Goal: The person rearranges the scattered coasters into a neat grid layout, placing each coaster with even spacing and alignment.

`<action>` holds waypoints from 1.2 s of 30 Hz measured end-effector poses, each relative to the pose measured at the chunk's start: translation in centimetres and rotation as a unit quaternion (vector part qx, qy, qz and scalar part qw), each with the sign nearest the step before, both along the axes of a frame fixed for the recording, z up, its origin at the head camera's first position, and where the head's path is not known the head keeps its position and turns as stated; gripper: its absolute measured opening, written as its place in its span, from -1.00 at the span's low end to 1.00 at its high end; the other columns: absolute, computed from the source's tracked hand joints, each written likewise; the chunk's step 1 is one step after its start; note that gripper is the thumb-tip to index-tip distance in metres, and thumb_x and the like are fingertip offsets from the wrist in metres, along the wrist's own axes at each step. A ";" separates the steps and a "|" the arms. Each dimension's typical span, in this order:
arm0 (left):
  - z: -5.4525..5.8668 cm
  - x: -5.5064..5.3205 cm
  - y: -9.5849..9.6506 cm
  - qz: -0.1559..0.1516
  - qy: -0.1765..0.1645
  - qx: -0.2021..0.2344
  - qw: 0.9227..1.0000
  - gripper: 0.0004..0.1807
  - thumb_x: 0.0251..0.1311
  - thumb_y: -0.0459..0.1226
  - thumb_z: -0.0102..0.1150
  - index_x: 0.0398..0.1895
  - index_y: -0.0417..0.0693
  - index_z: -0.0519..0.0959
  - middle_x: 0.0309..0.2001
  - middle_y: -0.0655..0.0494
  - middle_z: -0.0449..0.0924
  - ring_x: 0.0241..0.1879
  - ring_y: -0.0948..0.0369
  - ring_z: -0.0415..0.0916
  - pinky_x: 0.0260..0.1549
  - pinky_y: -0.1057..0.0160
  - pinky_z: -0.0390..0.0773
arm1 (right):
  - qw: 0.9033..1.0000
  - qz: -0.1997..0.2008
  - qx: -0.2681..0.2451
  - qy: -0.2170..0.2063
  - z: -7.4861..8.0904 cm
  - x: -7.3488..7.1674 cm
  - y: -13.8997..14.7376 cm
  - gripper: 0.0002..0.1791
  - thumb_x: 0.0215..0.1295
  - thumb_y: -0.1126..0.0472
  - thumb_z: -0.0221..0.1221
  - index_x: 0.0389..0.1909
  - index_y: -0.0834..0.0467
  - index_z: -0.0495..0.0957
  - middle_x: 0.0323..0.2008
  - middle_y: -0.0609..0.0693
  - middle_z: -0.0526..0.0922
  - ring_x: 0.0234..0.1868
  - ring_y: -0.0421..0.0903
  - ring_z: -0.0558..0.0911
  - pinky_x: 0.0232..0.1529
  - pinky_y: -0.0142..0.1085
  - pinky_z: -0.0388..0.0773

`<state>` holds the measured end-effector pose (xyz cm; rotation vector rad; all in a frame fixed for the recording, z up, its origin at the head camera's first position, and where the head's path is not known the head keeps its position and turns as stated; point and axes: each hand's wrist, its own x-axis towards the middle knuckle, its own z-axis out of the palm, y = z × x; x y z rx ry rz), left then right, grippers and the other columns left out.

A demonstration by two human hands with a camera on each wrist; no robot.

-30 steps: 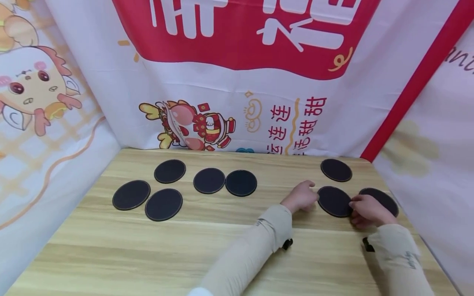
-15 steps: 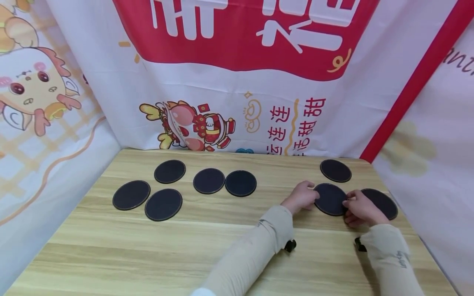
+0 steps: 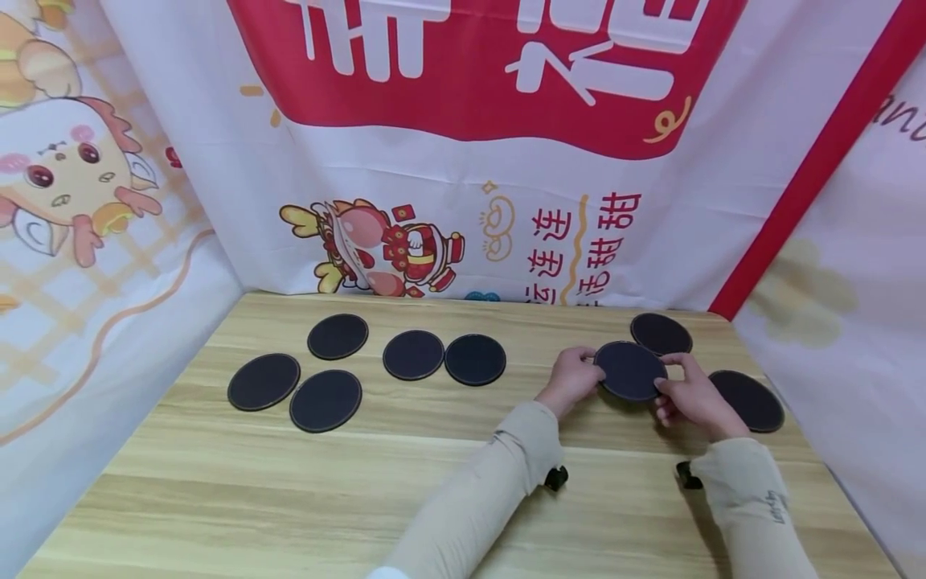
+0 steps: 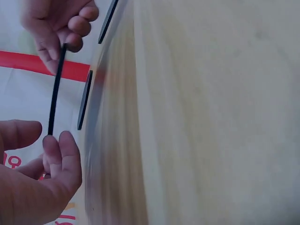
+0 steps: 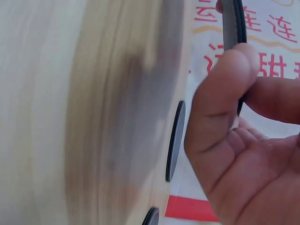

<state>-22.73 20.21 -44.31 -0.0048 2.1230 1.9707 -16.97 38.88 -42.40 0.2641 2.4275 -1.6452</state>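
A round black coaster with a thin gold-coloured line near its rim is held up off the table between both hands. My left hand pinches its left edge with thumb and fingers. On the opposite edge, my right hand grips it the same way. Edge-on in the left wrist view, the coaster appears as a thin dark strip, apart from the tabletop. One flat coaster lies just behind the held one, partly covered by it. Another coaster rests to the right, partly behind the right hand.
Toward the left, three coasters lie grouped, one nearest the front. Two more sit side by side near the middle, the right one darker. The wooden table ends at a printed cloth backdrop; cloth also hangs on both sides.
The coaster first lay flat on the table between the hands. It slid slightly left, then rose off the surface in both hands. The right hand moved left with it.
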 end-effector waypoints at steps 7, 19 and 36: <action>0.0 -0.2 -1.3 0.008 0.009 0.061 0.998 -0.52 0.09 -0.62 0.17 0.10 -0.16 0.60 -0.53 0.08 0.45 -0.63 0.17 0.40 -0.59 0.24 0.55 | 0.999 0.012 -0.038 0.018 0.0 -0.8 -1.3 -0.40 0.59 0.33 -0.14 0.45 0.28 -0.22 -0.47 0.14 0.57 -0.59 -0.10 0.58 -0.51 -0.17 0.64; -0.2 -0.5 -4.9 -0.055 0.016 0.036 0.998 -0.31 0.27 -0.48 0.15 0.47 0.09 0.37 -0.46 -0.19 0.69 -0.70 0.21 0.47 -0.63 0.32 0.57 | 0.995 0.018 -0.085 0.057 0.0 -2.0 -4.1 -0.42 0.58 0.36 -0.14 0.43 0.30 -0.21 -0.51 0.13 0.57 -0.60 -0.15 0.58 -0.50 -0.23 0.63; -0.3 -0.6 -10.9 -0.047 -0.002 0.061 0.997 -0.11 0.29 -0.51 0.17 0.63 0.09 0.06 -0.49 -0.10 0.70 -0.65 0.21 0.53 -0.63 0.34 0.56 | 0.994 0.031 -0.103 0.031 0.4 -3.9 -10.3 -0.45 0.60 0.34 -0.14 0.46 0.20 -0.13 -0.54 0.10 0.54 -0.65 -0.13 0.53 -0.56 -0.25 0.59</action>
